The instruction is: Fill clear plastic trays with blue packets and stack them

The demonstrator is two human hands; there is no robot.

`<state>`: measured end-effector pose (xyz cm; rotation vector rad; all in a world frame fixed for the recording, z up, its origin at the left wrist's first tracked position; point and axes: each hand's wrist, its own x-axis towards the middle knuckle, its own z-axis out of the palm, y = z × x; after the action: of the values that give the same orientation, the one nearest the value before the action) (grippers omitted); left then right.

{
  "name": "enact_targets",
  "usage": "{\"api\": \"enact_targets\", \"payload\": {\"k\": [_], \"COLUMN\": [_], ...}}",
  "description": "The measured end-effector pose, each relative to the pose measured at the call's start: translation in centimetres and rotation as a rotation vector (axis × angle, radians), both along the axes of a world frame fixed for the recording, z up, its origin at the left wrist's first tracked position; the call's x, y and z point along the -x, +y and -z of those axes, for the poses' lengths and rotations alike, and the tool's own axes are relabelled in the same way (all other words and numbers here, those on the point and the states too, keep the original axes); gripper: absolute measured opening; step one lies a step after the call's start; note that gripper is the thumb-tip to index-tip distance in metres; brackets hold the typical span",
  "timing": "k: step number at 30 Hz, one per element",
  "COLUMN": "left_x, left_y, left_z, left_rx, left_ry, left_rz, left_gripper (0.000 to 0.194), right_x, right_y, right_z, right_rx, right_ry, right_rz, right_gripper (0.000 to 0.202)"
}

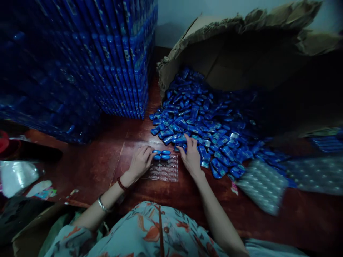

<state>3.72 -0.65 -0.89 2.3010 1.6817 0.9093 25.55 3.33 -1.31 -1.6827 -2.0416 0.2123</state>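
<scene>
Dim light falls on a red-brown table (123,142) set before a pale wall (171,25); along its near edge sits the person in a floral shirt (155,232), and close to that edge lies a clear moulded tray (164,172), with small blue packs (165,152) lined up at its far edge, their long axes running left to right.

What matters is the short gap between tray and heap: the loose heap of blue packs (193,121) begins just beyond the tray's far right corner and spreads towards the table's right; its packs lie at mixed angles, unlike the lined-up ones; the right hand (192,155) is the nearer to it, thumb and forefinger spread apart at the heap's near edge, with no pack plainly gripped; the left hand (140,161) rests over the tray's left side, thumb and forefinger almost together at the left end of the row; whether they pinch a pack, I cannot tell.

Behind the heap gapes a cardboard box (209,34) with a torn rim; tall stacks of blue packs (118,71) rise over the table's far left; more clear trays (264,185) lie near its right front edge, somewhat blurred; a dark object with a red end (29,149) lies at the left.
</scene>
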Motion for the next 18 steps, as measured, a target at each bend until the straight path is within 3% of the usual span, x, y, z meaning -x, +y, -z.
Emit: {"api": "enact_targets", "payload": {"k": [2, 4, 7, 10, 15, 18], "left_x": [-0.2, -0.7, -2.2, -3.9, -5.0, -4.0], "left_y": [2.8, 6.0, 9.7, 11.6, 13.7, 14.5], "left_z": [-0.5, -0.8, -0.4, 0.3, 0.8, 0.7], "left_rx": [0.068, 0.181, 0.280, 0.267, 0.344, 0.413], "left_ry": [-0.042, 0.030, 0.211, 0.270, 0.400, 0.380], "left_rz": [-0.009, 0.121, 0.368, 0.428, 0.472, 0.493], "left_gripper": [0.025, 0.024, 0.020, 0.020, 0.049, 0.048], "right_x": [0.4, 0.9, 1.0, 0.2, -2.3, -3.3], "right_y": [1.4, 1.8, 0.9, -1.0, -4.0, -5.7], "right_z": [-0.1, 0.0, 0.6, 0.9, 0.9, 0.7], "right_rx": [0.091, 0.140, 0.187, 0.217, 0.196, 0.252], "right_ry": [-0.138, -0.232, -0.235, -0.181, 0.134, 0.439], "right_rz": [-0.082, -0.136, -0.075, 0.011, 0.024, 0.093], "right_gripper": [0.045, 0.039, 0.036, 0.037, 0.036, 0.034]}}
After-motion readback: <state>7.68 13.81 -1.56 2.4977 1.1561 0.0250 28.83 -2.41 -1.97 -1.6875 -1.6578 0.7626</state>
